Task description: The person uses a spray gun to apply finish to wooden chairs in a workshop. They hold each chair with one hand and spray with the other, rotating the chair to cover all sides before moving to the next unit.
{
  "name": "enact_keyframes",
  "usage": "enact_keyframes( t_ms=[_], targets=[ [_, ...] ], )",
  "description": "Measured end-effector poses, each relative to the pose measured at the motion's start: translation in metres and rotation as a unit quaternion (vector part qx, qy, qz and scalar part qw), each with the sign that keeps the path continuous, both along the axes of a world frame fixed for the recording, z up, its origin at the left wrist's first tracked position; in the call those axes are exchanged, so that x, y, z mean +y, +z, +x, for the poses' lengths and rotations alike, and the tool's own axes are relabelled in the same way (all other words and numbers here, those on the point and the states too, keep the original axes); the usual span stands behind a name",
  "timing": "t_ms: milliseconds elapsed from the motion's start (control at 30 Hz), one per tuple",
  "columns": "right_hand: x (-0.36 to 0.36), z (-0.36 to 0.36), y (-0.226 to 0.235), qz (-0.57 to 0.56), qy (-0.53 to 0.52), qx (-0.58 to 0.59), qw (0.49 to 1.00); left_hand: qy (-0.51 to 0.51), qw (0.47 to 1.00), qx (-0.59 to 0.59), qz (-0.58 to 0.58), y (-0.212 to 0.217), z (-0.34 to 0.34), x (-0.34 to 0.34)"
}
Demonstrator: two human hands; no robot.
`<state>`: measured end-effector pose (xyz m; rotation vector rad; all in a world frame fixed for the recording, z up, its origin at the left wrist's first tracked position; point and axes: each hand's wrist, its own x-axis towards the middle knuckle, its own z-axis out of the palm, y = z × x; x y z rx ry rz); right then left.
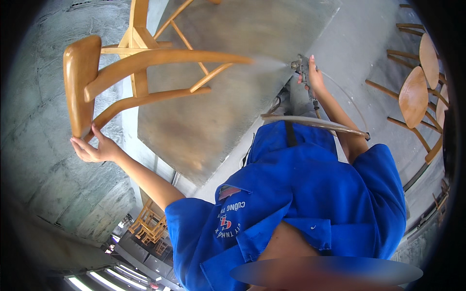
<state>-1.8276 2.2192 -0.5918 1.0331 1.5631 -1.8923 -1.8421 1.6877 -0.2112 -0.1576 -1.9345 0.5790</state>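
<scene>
A varnished wooden chair frame (167, 58) is tipped over at the upper left, its curved legs pointing right. My left hand (97, 148) grips the lower end of its broad back rail (80, 82), thumb on one side and fingers at the edge. My right hand (315, 80) is closed around a metal spray gun (302, 68), its nozzle facing left. Pale mist (269, 63) spreads from the nozzle onto the tip of the nearest chair leg. Some of my right fingers are hidden behind the gun.
A thin hose (342, 87) curves from the gun, and a thicker hose (315, 121) crosses my waist. A large stained board (194, 140) lies below the chair. Several wooden chairs (414, 97) stand at right; more wooden furniture (149, 225) is stacked lower left. A grey wall (29, 121) rises left.
</scene>
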Motion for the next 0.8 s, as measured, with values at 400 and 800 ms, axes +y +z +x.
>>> enact_keyframes(
  t_ms=[400,800],
  targets=[
    [0.01,-0.117,0.04,0.041,0.021,0.113,0.993,0.018,1.0,-0.02,-0.016,0.031,-0.052,0.027],
    [-0.128,-0.37,0.194,-0.242,-0.012,0.316,0.917,0.053,0.992,-0.036,0.106,0.087,-0.165,0.085]
  ],
)
